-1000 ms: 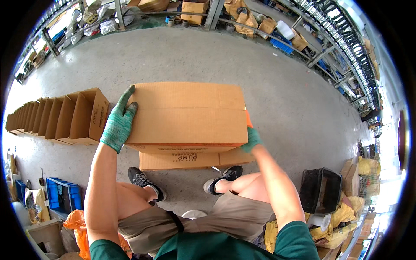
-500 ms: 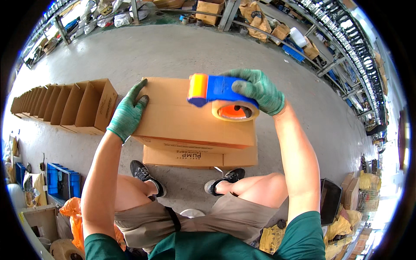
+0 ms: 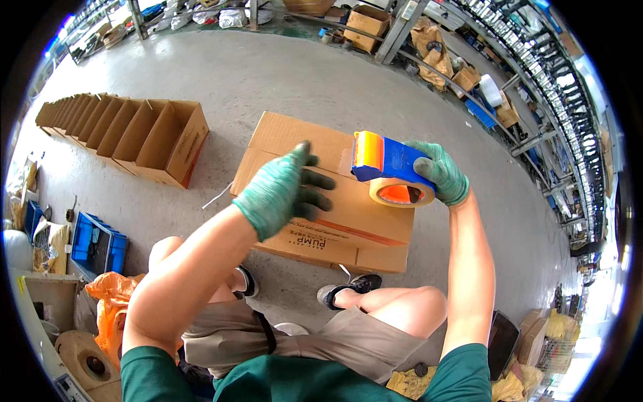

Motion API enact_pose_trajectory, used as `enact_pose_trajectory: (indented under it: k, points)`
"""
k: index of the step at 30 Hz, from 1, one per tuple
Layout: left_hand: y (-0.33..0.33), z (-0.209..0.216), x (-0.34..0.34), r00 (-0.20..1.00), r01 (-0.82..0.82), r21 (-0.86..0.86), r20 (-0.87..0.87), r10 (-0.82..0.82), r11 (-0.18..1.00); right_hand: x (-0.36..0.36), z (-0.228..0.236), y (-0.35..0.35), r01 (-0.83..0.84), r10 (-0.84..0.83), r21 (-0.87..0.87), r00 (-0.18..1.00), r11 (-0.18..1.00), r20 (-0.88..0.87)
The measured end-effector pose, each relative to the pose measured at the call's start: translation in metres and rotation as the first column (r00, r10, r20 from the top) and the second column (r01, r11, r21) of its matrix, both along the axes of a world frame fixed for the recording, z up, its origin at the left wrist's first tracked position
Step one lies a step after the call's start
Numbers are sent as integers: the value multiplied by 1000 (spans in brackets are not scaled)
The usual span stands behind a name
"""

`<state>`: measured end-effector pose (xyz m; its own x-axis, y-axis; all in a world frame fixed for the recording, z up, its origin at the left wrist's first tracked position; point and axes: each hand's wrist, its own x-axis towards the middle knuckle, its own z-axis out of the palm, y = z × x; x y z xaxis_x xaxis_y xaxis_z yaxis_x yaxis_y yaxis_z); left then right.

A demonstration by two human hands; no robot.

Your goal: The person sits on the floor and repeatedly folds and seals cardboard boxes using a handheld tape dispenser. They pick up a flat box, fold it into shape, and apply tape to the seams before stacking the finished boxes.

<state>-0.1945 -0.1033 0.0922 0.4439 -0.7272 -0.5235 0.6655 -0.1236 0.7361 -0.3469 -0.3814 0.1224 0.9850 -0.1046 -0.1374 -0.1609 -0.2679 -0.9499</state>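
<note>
A closed cardboard carton (image 3: 274, 144) lies in front of me, with another cardboard carton (image 3: 375, 260) under it, its printed side toward me. Over the upper carton's right part, my right hand (image 3: 445, 175), in a green glove, grips a blue and orange tape dispenser (image 3: 402, 159). A roll of tape (image 3: 374, 194) hangs on the dispenser, and its orange end rests at or just above the carton's top seam. My left hand (image 3: 281, 191), gloved alike, hovers above the carton's left half. Its dark-tipped fingers are spread and hold nothing.
A row of open-topped cardboard boxes (image 3: 181, 151) stands on the floor to the left. Nearer me are a blue crate (image 3: 100, 244) and an orange plastic bag (image 3: 110, 301). A white strap (image 3: 218, 196) sticks out beside the carton. Metal racks (image 3: 402, 30) line the far side.
My left hand has left the carton's left edge and moved right, over its top. The dispenser has shifted right and turned a little. The view has swung, and the cartons sit at an angle.
</note>
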Motion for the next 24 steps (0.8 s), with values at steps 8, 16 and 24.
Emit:
enact_pose_trajectory:
  k: [8,16,24]
  points:
    - [-42,-5,-29,990,-41,-111,-142,25,993,3,-2,-1,2,-2,-16,1000,1000,8]
    - [-42,-7,-25,886,-127,-27,446,125,992,13,2,-1,-79,81,-173,997,982,8]
    - [44,-52,111,666,-440,-74,642,380,895,34,29,24,-147,111,-341,986,929,-123]
